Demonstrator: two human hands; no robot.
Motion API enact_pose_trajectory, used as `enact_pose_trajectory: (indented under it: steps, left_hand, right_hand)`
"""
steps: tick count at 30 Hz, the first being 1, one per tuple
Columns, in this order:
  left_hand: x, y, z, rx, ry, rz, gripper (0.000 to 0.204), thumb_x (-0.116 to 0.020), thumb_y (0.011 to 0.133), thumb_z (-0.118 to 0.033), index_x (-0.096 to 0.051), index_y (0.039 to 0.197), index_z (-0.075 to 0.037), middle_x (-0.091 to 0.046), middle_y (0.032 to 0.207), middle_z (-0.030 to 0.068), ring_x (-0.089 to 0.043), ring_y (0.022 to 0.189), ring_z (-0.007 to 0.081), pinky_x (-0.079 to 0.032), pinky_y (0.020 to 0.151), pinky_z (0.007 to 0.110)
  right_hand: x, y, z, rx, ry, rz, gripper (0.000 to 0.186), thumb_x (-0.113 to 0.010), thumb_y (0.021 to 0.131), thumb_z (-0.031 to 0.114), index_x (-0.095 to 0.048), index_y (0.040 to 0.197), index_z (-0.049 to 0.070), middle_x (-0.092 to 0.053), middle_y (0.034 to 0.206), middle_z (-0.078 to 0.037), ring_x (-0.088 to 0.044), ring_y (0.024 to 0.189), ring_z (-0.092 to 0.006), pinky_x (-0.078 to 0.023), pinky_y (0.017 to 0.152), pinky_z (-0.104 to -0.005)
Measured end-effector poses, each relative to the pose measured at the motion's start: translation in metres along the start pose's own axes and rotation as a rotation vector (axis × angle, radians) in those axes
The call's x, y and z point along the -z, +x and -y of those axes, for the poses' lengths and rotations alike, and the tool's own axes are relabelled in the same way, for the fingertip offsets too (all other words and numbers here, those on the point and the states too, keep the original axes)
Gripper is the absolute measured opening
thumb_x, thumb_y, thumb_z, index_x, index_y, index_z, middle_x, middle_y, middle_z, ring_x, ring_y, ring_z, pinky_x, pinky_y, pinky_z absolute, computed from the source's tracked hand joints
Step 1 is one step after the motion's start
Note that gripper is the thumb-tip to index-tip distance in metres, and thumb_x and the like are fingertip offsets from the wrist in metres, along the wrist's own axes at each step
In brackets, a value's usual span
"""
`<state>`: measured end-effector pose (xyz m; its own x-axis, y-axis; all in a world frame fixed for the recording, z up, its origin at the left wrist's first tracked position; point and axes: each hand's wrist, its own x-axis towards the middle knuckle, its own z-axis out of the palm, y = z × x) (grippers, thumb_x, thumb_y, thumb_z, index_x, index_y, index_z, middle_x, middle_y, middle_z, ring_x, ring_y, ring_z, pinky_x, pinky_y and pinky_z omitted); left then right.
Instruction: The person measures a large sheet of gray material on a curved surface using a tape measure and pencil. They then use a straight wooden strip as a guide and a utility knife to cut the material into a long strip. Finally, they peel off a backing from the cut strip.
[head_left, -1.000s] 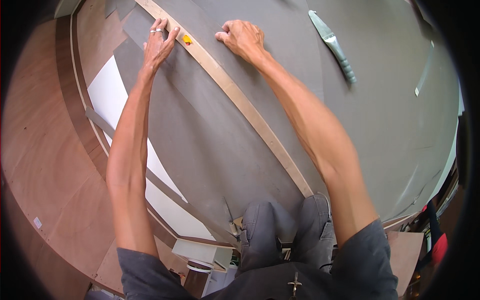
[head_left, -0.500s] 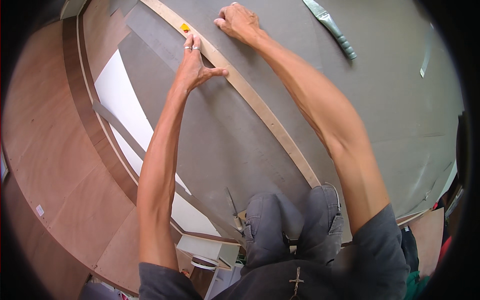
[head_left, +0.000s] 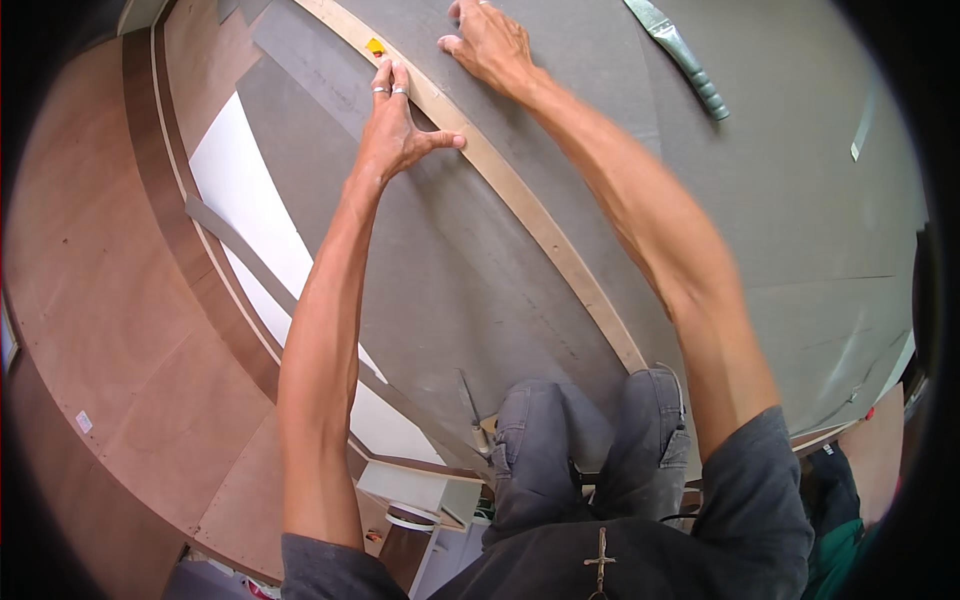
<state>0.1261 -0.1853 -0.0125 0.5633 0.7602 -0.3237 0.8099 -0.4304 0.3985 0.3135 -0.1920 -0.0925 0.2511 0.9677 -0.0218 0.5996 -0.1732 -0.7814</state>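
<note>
My left hand (head_left: 390, 135), thumb and fingers apart, touches the wooden strip (head_left: 549, 240) slanting past its right side. I can't tell the grip of my right hand (head_left: 495, 48); the white label (head_left: 83, 422) is unreadably small.

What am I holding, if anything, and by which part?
No clear grip: your left hand rests fingertips and thumb on the wooden strip near its yellow patch. For your right hand, I can't tell.
</note>
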Motion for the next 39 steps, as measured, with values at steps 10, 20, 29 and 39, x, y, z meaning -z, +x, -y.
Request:
enact_pose_trajectory:
  steps: [10, 20, 29, 39]
  left_hand:
    - [-0.004, -0.031, 0.075, 0.073, -0.299, -0.397, 0.056, -0.066, 0.096, -0.028, -0.051, 0.146, -0.007, -0.041, 0.157, 0.0143, -0.034, 0.148, 0.029, -0.032, 0.121, 0.046]
    - [-0.056, -0.048, 0.078, 0.069, 0.042, -0.604, 0.045, -0.047, 0.1, -0.015, -0.051, 0.145, -0.014, -0.048, 0.153, 0.0063, -0.036, 0.148, 0.0265, -0.018, 0.124, 0.053]
    - [-0.051, -0.05, 0.082, 0.101, 0.025, -0.608, 0.046, -0.049, 0.098, -0.013, -0.048, 0.144, -0.013, -0.049, 0.152, 0.0056, -0.036, 0.148, 0.0252, -0.018, 0.125, 0.052]
    - [-0.054, -0.048, 0.083, 0.136, 0.009, -0.59, 0.047, -0.052, 0.096, -0.014, -0.048, 0.143, -0.016, -0.047, 0.153, 0.0021, -0.034, 0.149, 0.0215, -0.017, 0.126, 0.051]
  right_hand:
    - [-0.004, -0.139, 0.058, 0.074, -0.129, -0.083, 0.051, -0.083, 0.076, 0.028, -0.063, 0.12, 0.011, -0.059, 0.114, -0.009, -0.056, 0.107, -0.0284, -0.039, 0.091, -0.0438]
    - [-0.006, -0.141, 0.067, 0.118, -0.166, -0.031, 0.054, -0.081, 0.074, 0.027, -0.064, 0.125, 0.015, -0.061, 0.107, -0.004, -0.055, 0.101, -0.0218, -0.035, 0.093, -0.041]
    - [-0.011, -0.09, 0.059, 0.051, -0.144, -0.217, 0.024, -0.077, 0.087, 0.028, -0.07, 0.105, 0.014, -0.064, 0.096, -0.005, -0.058, 0.09, -0.0222, -0.038, 0.085, -0.041]
    - [-0.039, -0.064, 0.07, -0.091, -0.345, -0.352, 0.009, -0.077, 0.086, 0.021, -0.069, 0.088, 0.019, -0.063, 0.088, 0.003, -0.055, 0.084, -0.0205, -0.034, 0.079, -0.038]
